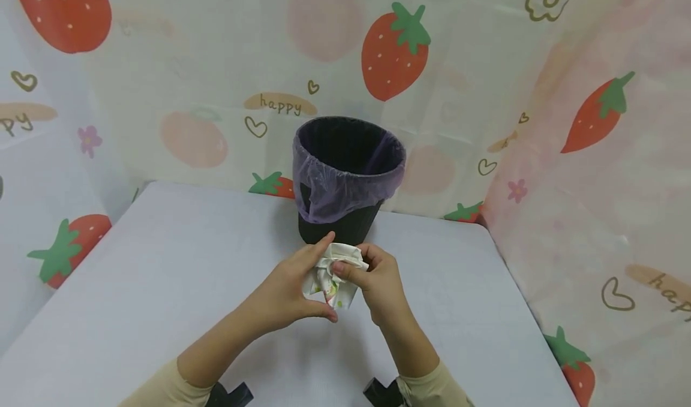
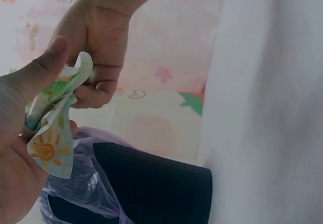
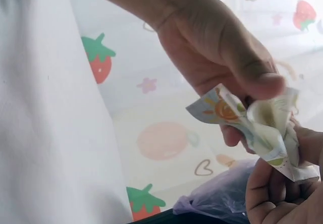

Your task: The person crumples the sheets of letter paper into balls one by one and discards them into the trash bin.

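Note:
A crumpled piece of white printed paper (image 1: pixel 338 299) is held up between both hands, in front of the trash can. An orange sun and green patches show on the paper (image 2: pixel 53 151) in the left wrist view. The right hand (image 1: pixel 384 284) pinches the paper, its thumb lying across the front. Around the other side is the left hand (image 1: pixel 286 290), thumb and index finger spread wide apart, with the paper in the gap; its other fingers are partly hidden behind the paper. Creases and folded layers of the paper (image 3: pixel 270 135) appear in the right wrist view.
A black trash can (image 1: pixel 337 230) with a purple liner bag (image 1: pixel 342 194) over its rim stands at the back of the white table (image 1: pixel 162 287). Strawberry-print cloth (image 1: pixel 216 59) surrounds the table. Dark wrist straps sit near both beige sleeves (image 1: pixel 167 389).

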Action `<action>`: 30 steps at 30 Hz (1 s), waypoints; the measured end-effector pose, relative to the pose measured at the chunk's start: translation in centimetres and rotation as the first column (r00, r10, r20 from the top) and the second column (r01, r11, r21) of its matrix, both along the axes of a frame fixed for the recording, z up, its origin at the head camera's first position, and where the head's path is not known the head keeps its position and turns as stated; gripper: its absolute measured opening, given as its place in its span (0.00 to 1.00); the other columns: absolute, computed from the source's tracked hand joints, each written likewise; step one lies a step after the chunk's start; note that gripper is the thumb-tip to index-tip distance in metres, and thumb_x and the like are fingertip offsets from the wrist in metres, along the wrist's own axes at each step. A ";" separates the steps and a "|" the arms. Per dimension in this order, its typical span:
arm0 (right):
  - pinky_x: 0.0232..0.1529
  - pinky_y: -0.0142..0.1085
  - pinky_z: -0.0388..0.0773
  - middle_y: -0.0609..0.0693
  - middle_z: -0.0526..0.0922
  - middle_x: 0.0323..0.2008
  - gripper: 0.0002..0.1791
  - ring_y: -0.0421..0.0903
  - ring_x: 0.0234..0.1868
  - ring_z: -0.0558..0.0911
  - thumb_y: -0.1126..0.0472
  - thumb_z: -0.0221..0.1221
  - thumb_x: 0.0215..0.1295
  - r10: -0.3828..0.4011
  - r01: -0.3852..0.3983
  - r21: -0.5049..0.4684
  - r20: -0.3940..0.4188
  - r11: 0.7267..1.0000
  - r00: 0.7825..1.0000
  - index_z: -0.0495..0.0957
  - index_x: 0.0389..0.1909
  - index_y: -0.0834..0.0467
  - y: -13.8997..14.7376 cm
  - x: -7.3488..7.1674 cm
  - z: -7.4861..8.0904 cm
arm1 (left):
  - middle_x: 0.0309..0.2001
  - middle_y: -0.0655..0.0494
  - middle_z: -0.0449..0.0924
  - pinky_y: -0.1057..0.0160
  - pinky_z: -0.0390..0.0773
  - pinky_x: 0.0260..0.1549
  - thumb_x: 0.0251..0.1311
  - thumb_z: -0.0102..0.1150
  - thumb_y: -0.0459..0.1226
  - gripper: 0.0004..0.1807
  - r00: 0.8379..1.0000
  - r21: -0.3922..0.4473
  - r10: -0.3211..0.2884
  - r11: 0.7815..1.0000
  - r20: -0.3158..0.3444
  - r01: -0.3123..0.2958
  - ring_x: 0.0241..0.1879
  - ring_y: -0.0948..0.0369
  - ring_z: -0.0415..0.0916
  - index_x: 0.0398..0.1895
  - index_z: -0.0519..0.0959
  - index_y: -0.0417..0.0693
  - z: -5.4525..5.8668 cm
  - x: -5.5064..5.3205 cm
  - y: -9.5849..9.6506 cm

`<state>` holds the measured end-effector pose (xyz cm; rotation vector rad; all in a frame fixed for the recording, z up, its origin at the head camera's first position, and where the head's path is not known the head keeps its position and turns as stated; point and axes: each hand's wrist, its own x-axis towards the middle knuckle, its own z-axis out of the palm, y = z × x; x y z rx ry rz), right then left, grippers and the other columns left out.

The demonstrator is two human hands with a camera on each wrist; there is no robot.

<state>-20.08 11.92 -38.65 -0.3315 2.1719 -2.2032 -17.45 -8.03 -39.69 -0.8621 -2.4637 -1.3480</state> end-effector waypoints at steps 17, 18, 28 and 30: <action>0.44 0.30 0.83 0.55 0.83 0.45 0.41 0.41 0.42 0.83 0.37 0.61 0.68 0.183 -0.177 0.052 -0.174 0.983 0.968 0.76 0.58 0.73 0.7 -0.2 0.1 | 0.64 0.54 0.77 0.67 0.80 0.56 0.48 0.80 0.45 0.51 0.987 0.304 0.073 0.946 0.145 -0.114 0.55 0.59 0.78 0.77 0.66 0.52 -0.2 0.3 0.6; 0.47 0.30 0.82 0.57 0.81 0.49 0.48 0.41 0.45 0.82 0.32 0.61 0.63 0.246 -0.235 0.075 -0.203 0.969 0.948 0.73 0.61 0.74 0.9 -0.3 0.2 | 0.64 0.54 0.77 0.66 0.80 0.56 0.49 0.79 0.44 0.49 0.986 0.319 0.067 0.941 0.150 -0.112 0.56 0.59 0.79 0.76 0.66 0.51 -0.2 0.3 0.5; 0.55 0.37 0.81 0.49 0.75 0.54 0.47 0.46 0.56 0.76 0.53 0.81 0.43 0.410 -0.237 0.410 -0.411 0.881 0.814 0.73 0.68 0.53 0.8 0.6 0.6 | 0.40 0.46 0.83 0.66 0.85 0.35 0.66 0.68 0.42 0.20 0.948 0.472 0.015 0.865 0.318 -0.172 0.36 0.57 0.83 0.56 0.81 0.43 0.2 0.1 -0.1; 0.51 0.37 0.82 0.48 0.77 0.50 0.42 0.45 0.53 0.78 0.61 0.81 0.42 0.345 -0.180 0.388 -0.411 0.904 0.844 0.77 0.64 0.55 0.4 0.7 0.4 | 0.39 0.47 0.83 0.66 0.85 0.33 0.65 0.68 0.44 0.19 0.944 0.465 0.038 0.863 0.327 -0.196 0.34 0.58 0.82 0.55 0.82 0.45 0.1 0.1 0.0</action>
